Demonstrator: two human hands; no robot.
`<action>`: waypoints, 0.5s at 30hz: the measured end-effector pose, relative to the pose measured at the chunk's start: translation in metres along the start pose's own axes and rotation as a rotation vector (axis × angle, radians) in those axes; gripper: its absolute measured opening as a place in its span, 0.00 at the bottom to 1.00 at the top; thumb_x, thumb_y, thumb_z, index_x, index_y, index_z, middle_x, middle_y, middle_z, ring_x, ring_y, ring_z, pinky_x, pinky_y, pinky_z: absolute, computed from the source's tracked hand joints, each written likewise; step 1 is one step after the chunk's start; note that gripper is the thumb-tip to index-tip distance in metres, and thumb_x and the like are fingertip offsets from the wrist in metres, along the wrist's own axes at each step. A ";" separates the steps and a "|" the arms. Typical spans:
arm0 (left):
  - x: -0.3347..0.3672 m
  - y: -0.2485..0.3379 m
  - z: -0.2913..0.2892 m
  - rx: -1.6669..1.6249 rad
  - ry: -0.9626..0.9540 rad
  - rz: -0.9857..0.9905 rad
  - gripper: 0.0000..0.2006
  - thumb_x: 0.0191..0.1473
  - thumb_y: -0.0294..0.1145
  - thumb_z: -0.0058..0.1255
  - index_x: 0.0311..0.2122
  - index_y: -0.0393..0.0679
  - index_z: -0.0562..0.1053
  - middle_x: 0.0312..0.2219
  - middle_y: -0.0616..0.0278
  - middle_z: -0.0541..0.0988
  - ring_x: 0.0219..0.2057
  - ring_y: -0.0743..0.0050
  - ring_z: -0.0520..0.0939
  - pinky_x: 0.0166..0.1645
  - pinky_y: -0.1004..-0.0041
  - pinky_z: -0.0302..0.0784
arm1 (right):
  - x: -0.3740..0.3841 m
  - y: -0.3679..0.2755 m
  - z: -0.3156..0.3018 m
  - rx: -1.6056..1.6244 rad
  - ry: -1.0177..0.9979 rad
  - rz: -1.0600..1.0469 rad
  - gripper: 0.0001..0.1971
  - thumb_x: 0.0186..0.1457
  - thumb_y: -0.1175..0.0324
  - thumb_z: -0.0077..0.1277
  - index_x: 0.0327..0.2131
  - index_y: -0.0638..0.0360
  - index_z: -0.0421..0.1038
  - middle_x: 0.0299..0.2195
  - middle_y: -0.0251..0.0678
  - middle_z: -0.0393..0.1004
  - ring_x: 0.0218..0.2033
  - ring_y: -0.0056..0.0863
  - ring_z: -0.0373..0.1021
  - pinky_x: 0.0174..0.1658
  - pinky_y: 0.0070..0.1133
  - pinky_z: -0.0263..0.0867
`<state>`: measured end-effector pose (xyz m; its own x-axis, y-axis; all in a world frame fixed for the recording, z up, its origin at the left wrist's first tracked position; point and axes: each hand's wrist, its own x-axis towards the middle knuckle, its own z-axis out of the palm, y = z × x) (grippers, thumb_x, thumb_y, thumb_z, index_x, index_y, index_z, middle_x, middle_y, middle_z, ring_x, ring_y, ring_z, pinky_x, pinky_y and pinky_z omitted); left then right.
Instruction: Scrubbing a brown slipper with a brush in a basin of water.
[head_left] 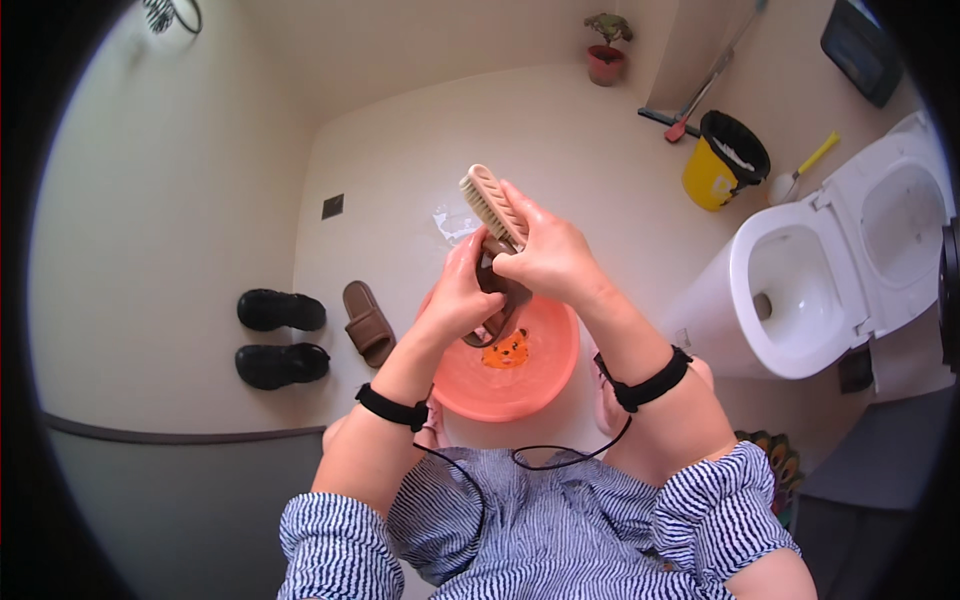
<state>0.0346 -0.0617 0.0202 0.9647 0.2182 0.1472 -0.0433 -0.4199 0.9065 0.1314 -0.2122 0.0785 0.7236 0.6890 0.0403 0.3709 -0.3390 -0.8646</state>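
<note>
Above a pink basin [548, 375] with an orange bear face printed inside, my left hand [462, 290] is closed around a brown slipper [512, 298]. My right hand [556, 250] grips a pink scrubbing brush [490, 196] with pale bristles, which point to the left. The brush's lower end is close to the slipper; whether the bristles touch it I cannot tell. Both hands partly cover the slipper. A matching brown slipper [370, 327] lies on the floor left of the basin.
Black shoes [282, 367] stand at the left wall, below a floor drain [333, 206]. A wet patch [455, 224] lies beyond my hands. On the right are a toilet [742, 295], a yellow bin [708, 178] and a squeegee [668, 122]. A potted plant [605, 63] stands far back.
</note>
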 end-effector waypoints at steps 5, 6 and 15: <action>0.000 0.004 -0.009 -0.187 0.011 -0.077 0.34 0.38 0.17 0.63 0.55 0.35 0.67 0.48 0.54 0.75 0.51 0.65 0.77 0.55 0.67 0.75 | 0.003 0.009 0.012 0.132 0.008 -0.146 0.46 0.40 0.61 0.57 0.66 0.58 0.56 0.52 0.48 0.73 0.51 0.40 0.73 0.55 0.27 0.68; 0.002 0.007 -0.014 -0.162 -0.030 -0.125 0.32 0.38 0.18 0.64 0.54 0.36 0.68 0.45 0.56 0.76 0.49 0.66 0.78 0.53 0.68 0.76 | 0.004 0.011 0.013 0.244 0.015 -0.170 0.43 0.42 0.59 0.58 0.65 0.56 0.59 0.51 0.46 0.74 0.50 0.39 0.74 0.54 0.28 0.69; 0.000 0.004 0.000 -0.167 0.263 -0.053 0.18 0.45 0.23 0.65 0.45 0.42 0.80 0.36 0.59 0.81 0.40 0.69 0.83 0.46 0.69 0.79 | -0.008 0.003 0.008 -0.171 0.302 -0.338 0.23 0.60 0.60 0.54 0.59 0.41 0.70 0.38 0.39 0.74 0.36 0.36 0.76 0.39 0.29 0.72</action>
<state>0.0342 -0.0630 0.0240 0.8674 0.4656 0.1756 -0.0581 -0.2558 0.9650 0.1223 -0.2133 0.0711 0.6734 0.5703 0.4704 0.6864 -0.2460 -0.6844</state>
